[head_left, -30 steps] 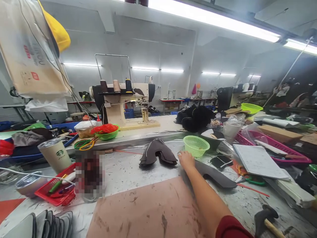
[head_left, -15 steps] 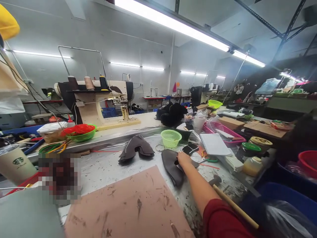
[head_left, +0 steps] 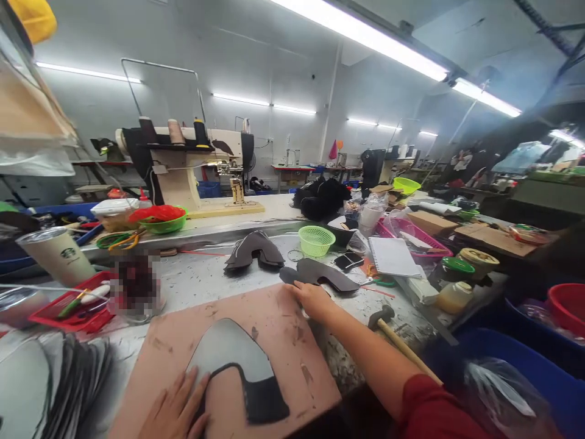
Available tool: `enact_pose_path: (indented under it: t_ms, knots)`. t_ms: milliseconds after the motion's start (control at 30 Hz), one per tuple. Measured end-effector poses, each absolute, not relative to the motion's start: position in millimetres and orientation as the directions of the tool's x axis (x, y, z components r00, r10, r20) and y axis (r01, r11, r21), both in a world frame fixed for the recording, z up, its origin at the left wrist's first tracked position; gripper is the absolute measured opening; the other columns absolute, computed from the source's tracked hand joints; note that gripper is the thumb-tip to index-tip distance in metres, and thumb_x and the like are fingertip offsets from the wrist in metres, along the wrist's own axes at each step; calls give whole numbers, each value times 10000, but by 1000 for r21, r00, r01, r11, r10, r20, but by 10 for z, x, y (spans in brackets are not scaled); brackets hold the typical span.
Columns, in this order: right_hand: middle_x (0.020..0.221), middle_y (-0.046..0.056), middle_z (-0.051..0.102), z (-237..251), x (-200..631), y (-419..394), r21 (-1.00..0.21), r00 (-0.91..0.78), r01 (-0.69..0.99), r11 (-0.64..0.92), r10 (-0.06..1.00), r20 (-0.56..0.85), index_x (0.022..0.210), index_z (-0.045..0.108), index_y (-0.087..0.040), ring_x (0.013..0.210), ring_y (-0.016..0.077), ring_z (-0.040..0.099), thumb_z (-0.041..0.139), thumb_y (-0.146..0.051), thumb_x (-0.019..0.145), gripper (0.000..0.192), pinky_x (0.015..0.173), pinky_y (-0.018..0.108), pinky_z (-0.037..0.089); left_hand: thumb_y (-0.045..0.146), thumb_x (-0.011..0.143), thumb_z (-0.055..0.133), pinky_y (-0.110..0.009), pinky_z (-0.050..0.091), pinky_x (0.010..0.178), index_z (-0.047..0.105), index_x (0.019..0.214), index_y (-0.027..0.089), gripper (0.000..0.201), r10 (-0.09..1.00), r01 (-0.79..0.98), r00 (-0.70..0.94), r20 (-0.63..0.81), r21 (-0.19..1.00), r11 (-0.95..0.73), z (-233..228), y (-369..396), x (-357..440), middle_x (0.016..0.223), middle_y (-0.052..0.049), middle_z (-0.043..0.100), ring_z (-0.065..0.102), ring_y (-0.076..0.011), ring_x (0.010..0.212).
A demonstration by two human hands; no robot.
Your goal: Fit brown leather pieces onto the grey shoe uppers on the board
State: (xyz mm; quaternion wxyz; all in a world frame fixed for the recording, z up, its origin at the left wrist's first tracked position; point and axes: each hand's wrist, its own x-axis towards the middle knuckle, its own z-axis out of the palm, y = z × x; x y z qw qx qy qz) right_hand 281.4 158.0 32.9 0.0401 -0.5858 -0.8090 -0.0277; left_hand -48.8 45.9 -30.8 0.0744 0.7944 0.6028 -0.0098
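Taking the pink board (head_left: pixel 169 344) as the dial, a thick stack of grey-faced pieces (head_left: pixel 68 381) lies at nine o'clock on the worktop (head_left: pixel 201 271). At eight, the left hand (head_left: pixel 178 408) is flat, fingers spread, touching the edge of one curved grey piece (head_left: pixel 233 344) mid-board, gripping nothing visible. Dark folded pieces (head_left: pixel 256 249) sit at twelve. Towards two, the right hand (head_left: pixel 313 302) reaches a dark curved piece (head_left: pixel 331 275); whether it grips cannot be told. Work seems early: one piece laid out, nothing dark placed over it, the stack off the board.
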Motion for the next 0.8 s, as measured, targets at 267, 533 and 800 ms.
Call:
enact_pose_path:
  t_ms: [267,533,800]
  knots:
    - [1072,51,603,1053,2257,490,-621,-668,353,700,653,356,1144,540,-211,963,137,547,399,-123,798,384,825,254,432,583,718,450,-453,231,1027,330,1292,196,703,990,578,124,66,806,-127,229,285,-280,1371,-97,314,270,-268,1254]
    - [1086,53,616,392,1783,839,-948,-439,297,113,898,-31,1045,610,-171,1009,168,548,470,-176,758,320,909,315,394,412,720,532,-345,488,735,177,1334,219,735,947,-33,103,-304,951,309,420,422,-227,1030,-76,612,606,-223,859]
    - [994,81,629,-81,1597,1060,-794,-391,535,288,918,69,1042,622,-148,962,180,555,497,-122,731,336,885,292,401,182,723,468,-292,407,860,604,1028,176,335,999,768,-21,-32,640,37,-4,694,-358,977,-57,628,558,-194,949]
